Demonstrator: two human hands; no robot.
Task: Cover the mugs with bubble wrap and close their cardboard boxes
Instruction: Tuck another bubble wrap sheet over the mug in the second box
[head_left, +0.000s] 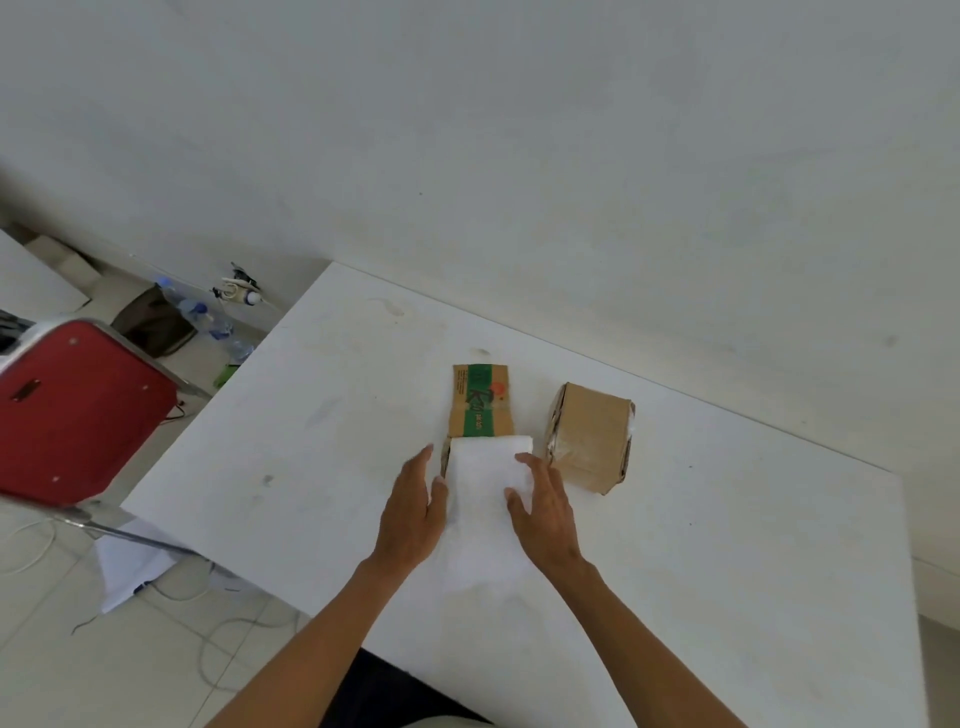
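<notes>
Both hands flat, left grip (413, 506) and right grip (543, 506) released (fingers extended), flanking bubble wrap (485, 478).

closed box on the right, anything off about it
Yes. The closed box sits skewed on the table. Its taped left end looks crumpled, and something white pokes out at its right edge, so it seems roughly shut.
</notes>
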